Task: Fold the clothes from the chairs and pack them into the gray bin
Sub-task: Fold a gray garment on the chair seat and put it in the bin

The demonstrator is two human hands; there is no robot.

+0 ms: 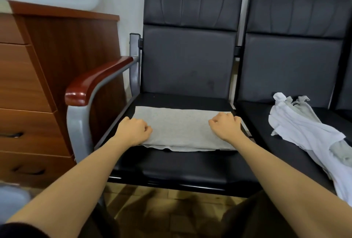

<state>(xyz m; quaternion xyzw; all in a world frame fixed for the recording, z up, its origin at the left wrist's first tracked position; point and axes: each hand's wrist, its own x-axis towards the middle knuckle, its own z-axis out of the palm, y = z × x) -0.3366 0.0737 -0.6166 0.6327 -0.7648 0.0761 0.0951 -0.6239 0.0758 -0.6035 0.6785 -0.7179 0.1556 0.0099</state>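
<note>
A gray garment (181, 129) lies folded into a flat rectangle on the seat of the left black chair (171, 165). My left hand (134, 129) rests on its left end with fingers curled, gripping the cloth edge. My right hand (225, 126) does the same at the right end. On the right chair's seat (266, 123) lies a loose heap of white clothes (304, 134) with gray pieces (302, 108) mixed in, unfolded. A pale gray-blue rounded thing (13, 197) at the bottom left edge could be the bin; too little shows to tell.
A brown wooden drawer cabinet (28, 85) stands left of the chairs, close to the red-brown armrest (95, 79) on its gray metal frame. The chair backs stand against a white wall. Wooden floor shows below the seats.
</note>
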